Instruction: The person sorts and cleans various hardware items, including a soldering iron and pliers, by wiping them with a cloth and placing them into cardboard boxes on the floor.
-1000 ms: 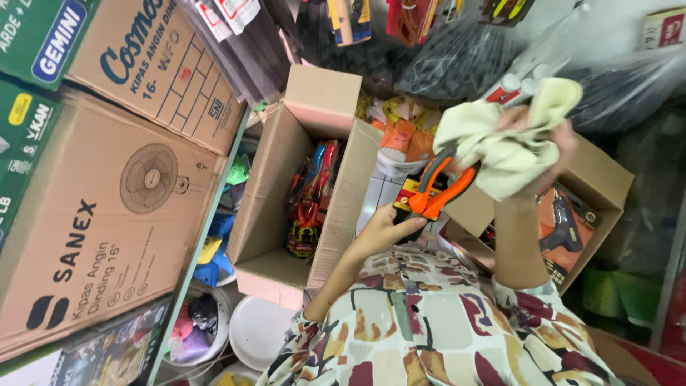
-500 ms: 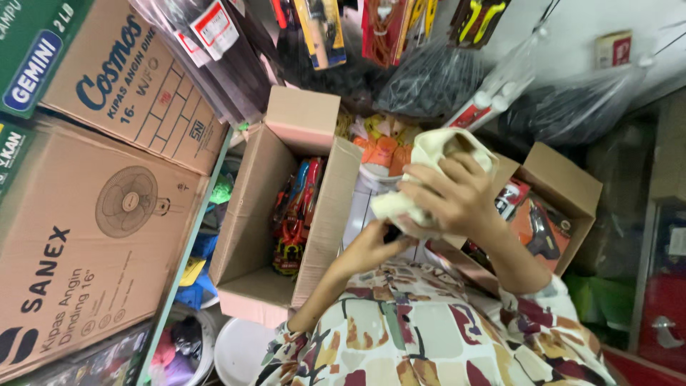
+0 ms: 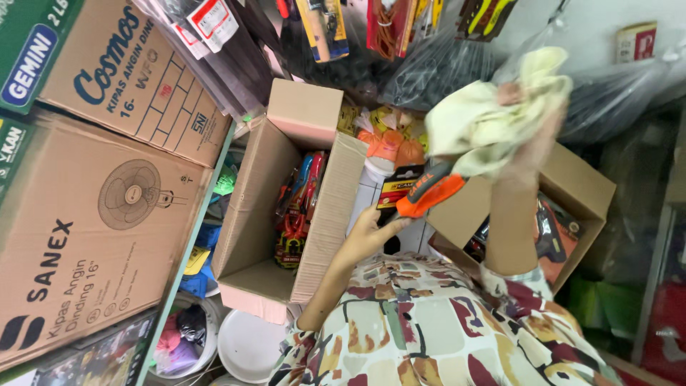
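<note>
Now the left hand [image 3: 368, 234] pinches the black end of an orange-handled tool [image 3: 421, 194], lifted in front of the patterned sleeves, while the right hand [image 3: 532, 136] is bunched tight around a pale cloth [image 3: 486, 118] pressed against the tool's top. Room is tight: two open cartons flank the hands. One box [image 3: 314, 229] on the left stands with its flap up against the hanging packs, packed with red and orange packaged tools; the second box [image 3: 582, 193] sits just behind the right forearm. Between them, one white bucket [image 3: 375, 179]. Three fan cartons wall off the left edge; one white bowl [image 3: 246, 347] below.
</note>
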